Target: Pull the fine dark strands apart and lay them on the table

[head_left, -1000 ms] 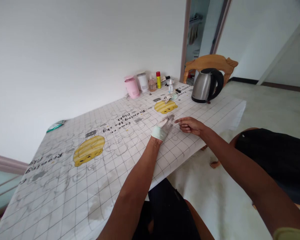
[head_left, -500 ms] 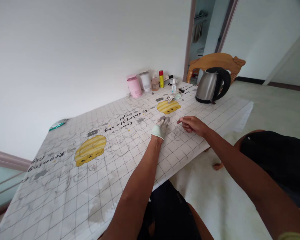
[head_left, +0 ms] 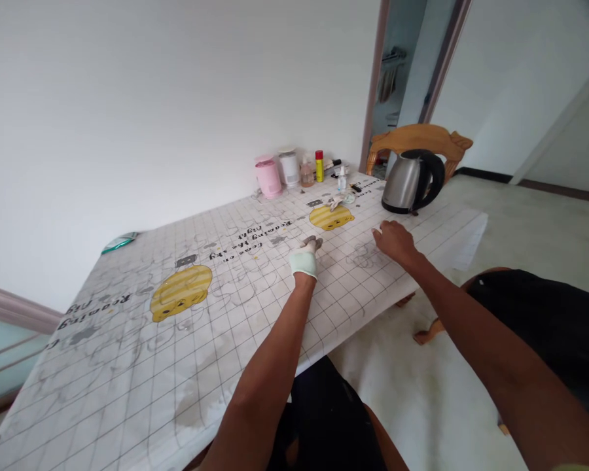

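- Versus prior frames: my right hand (head_left: 395,241) now farther from my left hand (head_left: 308,254), well apart.
- Left: fingers bent, wearing glove (head_left: 303,263) with pale green cuff, over table (head_left: 255,327); cannot tell whether fingertips meet.
- Right: bare, fingers curled in; cannot tell whether it grips anything or touches table.
- Spare glove (head_left: 341,201): lies beyond both hands, near clear bottle (head_left: 342,181).
- Kettle (head_left: 403,185): upright, beyond right hand.
- Pink tub (head_left: 268,176), yellow can (head_left: 319,167): by wall.

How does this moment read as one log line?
left hand: gloved, at table | right hand: bare, nearest kettle | kettle: upright | loose glove: on table, beyond hands
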The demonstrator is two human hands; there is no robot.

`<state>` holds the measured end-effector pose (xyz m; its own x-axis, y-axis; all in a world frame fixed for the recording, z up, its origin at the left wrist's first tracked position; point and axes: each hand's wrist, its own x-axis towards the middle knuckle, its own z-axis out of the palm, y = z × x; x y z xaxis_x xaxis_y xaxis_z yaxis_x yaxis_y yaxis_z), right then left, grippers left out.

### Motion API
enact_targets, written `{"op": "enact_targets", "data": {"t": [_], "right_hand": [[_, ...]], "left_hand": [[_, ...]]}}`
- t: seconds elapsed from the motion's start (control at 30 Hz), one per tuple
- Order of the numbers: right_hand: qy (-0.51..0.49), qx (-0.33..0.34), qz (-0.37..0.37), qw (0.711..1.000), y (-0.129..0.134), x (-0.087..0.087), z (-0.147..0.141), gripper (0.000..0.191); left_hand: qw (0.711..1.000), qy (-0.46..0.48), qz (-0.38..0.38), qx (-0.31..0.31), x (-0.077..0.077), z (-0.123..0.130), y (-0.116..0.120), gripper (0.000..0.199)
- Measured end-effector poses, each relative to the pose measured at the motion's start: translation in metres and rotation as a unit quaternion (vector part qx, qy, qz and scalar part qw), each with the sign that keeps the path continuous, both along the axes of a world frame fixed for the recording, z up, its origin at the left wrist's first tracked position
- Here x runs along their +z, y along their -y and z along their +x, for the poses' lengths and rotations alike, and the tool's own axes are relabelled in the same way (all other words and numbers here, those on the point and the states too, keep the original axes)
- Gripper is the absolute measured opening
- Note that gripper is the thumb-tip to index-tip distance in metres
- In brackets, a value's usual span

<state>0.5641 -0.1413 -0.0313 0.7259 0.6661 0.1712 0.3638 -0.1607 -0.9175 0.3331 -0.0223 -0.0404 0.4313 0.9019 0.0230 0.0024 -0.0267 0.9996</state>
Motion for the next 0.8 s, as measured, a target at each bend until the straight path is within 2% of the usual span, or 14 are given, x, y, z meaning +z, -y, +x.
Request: {"op": "enact_targets", "data": {"t": [0.07,0.1,0.2,0.27,0.37,0.43,0.57,0.67,0.8], "right_hand": [[0.067,0.012,-0.003,0.998,0.015,0.010,-0.019,0.023],[0.089,0.043,-0.009,0.995,0.022,0.015,-0.034,0.022],[0.024,0.208,0.012,0.978,0.037,0.022,-0.094,0.023],[-0.012,0.278,0.031,0.960,0.040,0.023,-0.141,0.024],[-0.023,0.302,0.077,0.950,0.036,0.022,-0.204,0.024],[-0.025,0.313,0.103,0.944,0.031,0.022,-0.235,0.020],[-0.081,0.358,0.137,0.920,0.022,0.019,-0.277,0.025],[-0.160,0.402,0.149,0.889,0.017,0.017,-0.298,0.026],[-0.229,0.478,0.088,0.843,0.011,0.019,-0.318,0.026]], "left_hand": [[0.998,0.034,-0.020,0.042,0.004,-0.012,0.011,0.042],[0.997,0.038,-0.020,0.061,0.007,-0.019,0.018,0.041],[0.995,0.015,0.000,0.101,0.017,-0.049,0.040,0.039],[0.993,0.007,0.013,0.115,0.022,-0.070,0.057,0.037],[0.993,0.034,0.019,0.113,0.028,-0.102,0.079,0.034],[0.992,0.056,0.016,0.116,0.030,-0.125,0.089,0.035],[0.989,0.037,-0.003,0.143,0.036,-0.177,0.100,0.035],[0.989,-0.015,0.003,0.149,0.038,-0.217,0.105,0.036],[0.983,-0.098,-0.014,0.152,0.035,-0.266,0.114,0.037]]}}
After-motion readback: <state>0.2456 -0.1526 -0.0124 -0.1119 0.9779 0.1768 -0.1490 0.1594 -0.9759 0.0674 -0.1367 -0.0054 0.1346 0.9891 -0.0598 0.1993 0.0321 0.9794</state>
